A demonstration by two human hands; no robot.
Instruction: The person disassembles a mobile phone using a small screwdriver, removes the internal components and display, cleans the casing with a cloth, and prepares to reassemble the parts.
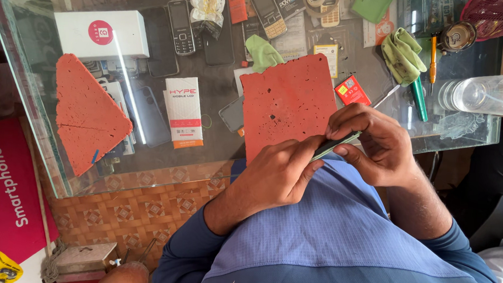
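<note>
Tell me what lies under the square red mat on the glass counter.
A grey phone pokes out from under the mat's left edge, a white card at its top-left corner. Anything else beneath is covered.

On the glass counter before me lie a white box with a pink round mark [102, 33], a white-and-orange carton [184, 112], and a small red packet [352, 90] beside my red mat.

A white box [102, 33] is lying upper left on the glass counter [14, 77], beside a triangular red pad [86, 113]. Keypad phones [181, 26] are sitting top centre; a clear bottle [483, 93] is lying far right.
</note>
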